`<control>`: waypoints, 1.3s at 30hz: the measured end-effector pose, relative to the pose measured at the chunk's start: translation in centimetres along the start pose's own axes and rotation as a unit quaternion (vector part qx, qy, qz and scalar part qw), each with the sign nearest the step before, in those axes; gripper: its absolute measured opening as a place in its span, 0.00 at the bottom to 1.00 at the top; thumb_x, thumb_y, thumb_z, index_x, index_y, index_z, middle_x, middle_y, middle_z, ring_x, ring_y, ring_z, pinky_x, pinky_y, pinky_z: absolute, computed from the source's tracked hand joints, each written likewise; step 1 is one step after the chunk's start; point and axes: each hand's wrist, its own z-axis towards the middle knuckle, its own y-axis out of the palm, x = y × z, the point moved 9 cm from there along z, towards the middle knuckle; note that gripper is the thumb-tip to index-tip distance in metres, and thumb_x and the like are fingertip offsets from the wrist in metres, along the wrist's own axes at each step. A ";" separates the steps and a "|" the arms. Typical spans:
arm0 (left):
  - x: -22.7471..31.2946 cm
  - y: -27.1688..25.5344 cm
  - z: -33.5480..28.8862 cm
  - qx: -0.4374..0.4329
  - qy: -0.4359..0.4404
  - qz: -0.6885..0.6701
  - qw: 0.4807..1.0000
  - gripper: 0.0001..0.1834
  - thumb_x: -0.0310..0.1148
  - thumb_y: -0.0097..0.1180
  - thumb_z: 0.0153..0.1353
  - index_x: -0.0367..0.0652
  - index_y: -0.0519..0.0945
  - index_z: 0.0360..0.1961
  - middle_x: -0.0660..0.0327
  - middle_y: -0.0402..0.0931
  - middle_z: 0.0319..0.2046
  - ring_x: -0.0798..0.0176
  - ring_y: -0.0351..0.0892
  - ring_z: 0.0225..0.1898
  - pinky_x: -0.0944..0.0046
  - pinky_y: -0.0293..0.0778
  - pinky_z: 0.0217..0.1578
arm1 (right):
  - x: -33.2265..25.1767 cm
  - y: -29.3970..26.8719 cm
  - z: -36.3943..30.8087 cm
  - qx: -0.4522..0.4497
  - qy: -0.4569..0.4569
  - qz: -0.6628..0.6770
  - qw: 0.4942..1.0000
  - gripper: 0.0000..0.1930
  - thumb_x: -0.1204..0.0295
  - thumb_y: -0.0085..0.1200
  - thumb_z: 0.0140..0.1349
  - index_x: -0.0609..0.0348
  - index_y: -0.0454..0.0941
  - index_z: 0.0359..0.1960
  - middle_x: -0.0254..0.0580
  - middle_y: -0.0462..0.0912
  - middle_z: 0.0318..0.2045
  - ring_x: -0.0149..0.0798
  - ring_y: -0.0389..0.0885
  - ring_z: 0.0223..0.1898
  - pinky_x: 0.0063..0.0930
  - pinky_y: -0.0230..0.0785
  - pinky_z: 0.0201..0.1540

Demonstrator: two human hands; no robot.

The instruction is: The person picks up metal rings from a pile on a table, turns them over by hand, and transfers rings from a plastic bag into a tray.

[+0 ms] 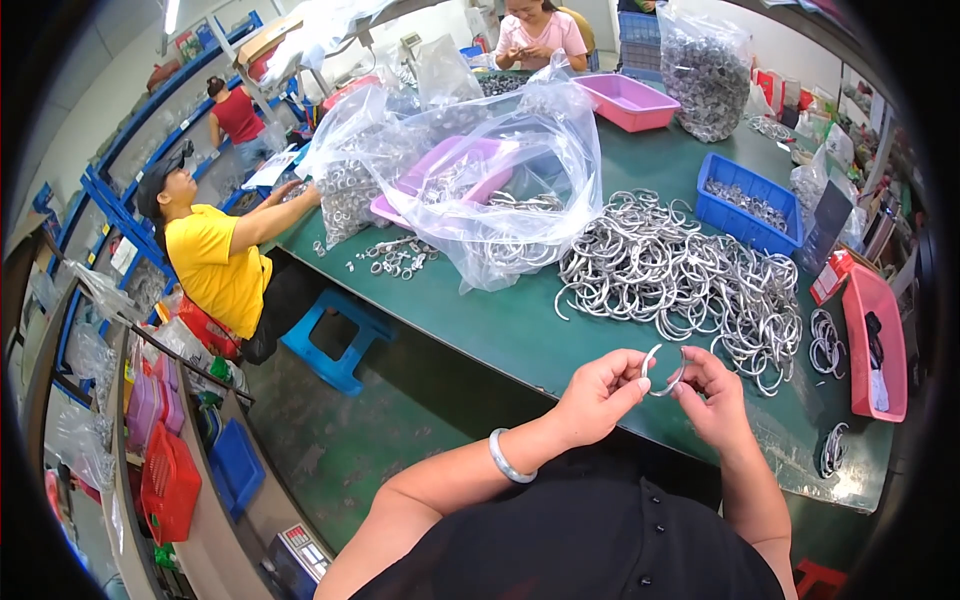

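Observation:
Near the table's front edge, my left hand [605,395] and my right hand [712,398] pinch opposite sides of one silver open metal ring [662,392], about bangle size. A gap shows at its top. Just beyond my fingers a big heap of similar silver rings [690,275] spreads over the green table [470,345]. To the right of my hands lie two small groups of rings, one beside the pink tray [858,345] and a ring bundle [832,450] closer to the table corner. My left wrist wears a pale bangle [508,458].
A blue bin [745,205] of small metal parts stands behind the heap. Left of it, a clear plastic bag [520,190] covers a pink basin. A person in yellow [215,250] works at the left edge, beside a blue stool [338,340]. Another person in pink [545,38] sits opposite.

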 end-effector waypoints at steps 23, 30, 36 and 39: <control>0.3 -1.0 -0.3 0.023 -0.023 -0.042 0.999 0.12 0.27 0.48 0.57 0.38 0.71 0.43 0.66 0.72 0.28 0.76 0.70 0.28 0.75 0.68 0.31 | -2.8 -1.4 -1.7 0.039 -0.025 -0.086 0.995 0.20 0.81 0.52 0.48 0.64 0.66 0.46 0.37 0.77 0.26 0.27 0.73 0.25 0.19 0.67 0.30; 0.0 -2.3 -0.8 0.059 -0.050 -0.029 0.997 0.11 0.26 0.48 0.56 0.37 0.72 0.41 0.64 0.73 0.28 0.72 0.72 0.27 0.73 0.69 0.29 | -1.0 -1.6 -10.9 -0.258 0.115 -0.051 0.958 0.13 0.73 0.53 0.52 0.60 0.73 0.41 0.38 0.79 0.28 0.28 0.77 0.29 0.20 0.68 0.34; 0.4 -2.1 -0.7 0.051 -0.036 -0.068 0.996 0.11 0.26 0.47 0.56 0.37 0.72 0.41 0.64 0.73 0.27 0.72 0.71 0.25 0.73 0.68 0.28 | 14.0 -4.6 -19.7 -0.176 0.305 -0.350 0.868 0.15 0.64 0.48 0.53 0.58 0.73 0.39 0.49 0.78 0.32 0.50 0.75 0.35 0.37 0.66 0.40; 0.9 -1.7 -0.5 0.029 -0.032 -0.090 0.995 0.11 0.26 0.47 0.56 0.37 0.72 0.41 0.64 0.72 0.27 0.72 0.70 0.25 0.73 0.67 0.28 | 17.5 -8.4 -21.4 0.117 0.128 -0.511 0.842 0.17 0.65 0.46 0.53 0.56 0.69 0.44 0.53 0.77 0.31 0.55 0.73 0.35 0.45 0.64 0.40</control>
